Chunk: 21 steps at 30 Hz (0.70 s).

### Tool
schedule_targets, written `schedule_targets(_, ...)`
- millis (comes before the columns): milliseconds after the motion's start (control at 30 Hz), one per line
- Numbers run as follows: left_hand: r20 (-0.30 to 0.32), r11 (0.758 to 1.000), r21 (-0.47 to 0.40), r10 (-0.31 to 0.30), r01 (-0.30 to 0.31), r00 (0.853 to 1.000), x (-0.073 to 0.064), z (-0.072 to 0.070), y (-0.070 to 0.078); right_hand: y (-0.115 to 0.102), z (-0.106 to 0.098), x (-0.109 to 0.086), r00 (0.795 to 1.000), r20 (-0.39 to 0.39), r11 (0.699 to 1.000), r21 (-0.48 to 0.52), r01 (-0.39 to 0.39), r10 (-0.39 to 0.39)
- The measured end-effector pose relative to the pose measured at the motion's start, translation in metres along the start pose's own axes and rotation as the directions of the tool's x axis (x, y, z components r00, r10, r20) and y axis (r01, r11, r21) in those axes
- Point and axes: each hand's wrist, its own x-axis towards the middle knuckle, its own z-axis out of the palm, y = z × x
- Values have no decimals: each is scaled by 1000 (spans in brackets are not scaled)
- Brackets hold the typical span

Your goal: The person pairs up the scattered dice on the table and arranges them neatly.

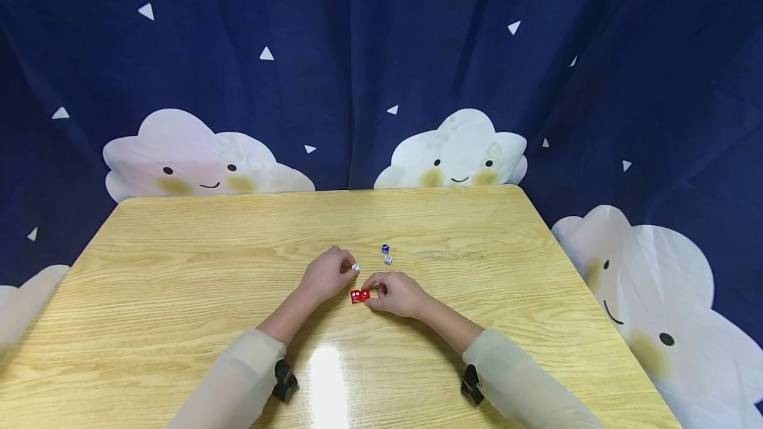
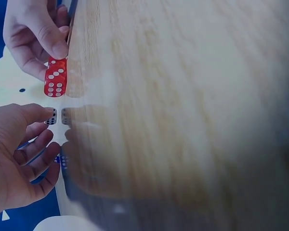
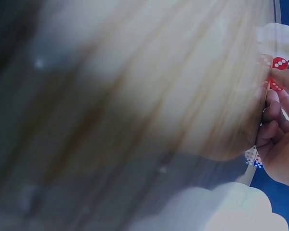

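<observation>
My left hand [image 1: 324,277] pinches a white die [image 1: 355,267] with dark pips between thumb and fingertip. In the left wrist view that white die [image 2: 51,117] shows close at the table surface. Nearer to me, two red dice with white pips, a left one [image 1: 356,296] and a right one [image 1: 365,294], sit side by side. My right hand [image 1: 398,293] grips the right red die between thumb and forefinger. The left wrist view shows the red pair [image 2: 55,82] lined up, with my right hand [image 2: 36,36] at its far end.
Beyond my hands a blue die [image 1: 385,249] and a second white die [image 1: 388,260] lie close together. The wooden table [image 1: 208,243] ends at a dark blue curtain [image 1: 322,71] with cloud prints. Black wrist cameras [image 1: 285,381] sit under my sleeves.
</observation>
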Motion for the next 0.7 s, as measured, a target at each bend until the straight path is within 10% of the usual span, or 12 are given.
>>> schedule_targets(700, -1, 1000, -4, 18, -18, 1000, -10, -6, -2, 0, -1, 0, 1000, 0, 1000, -12, 11, -11)
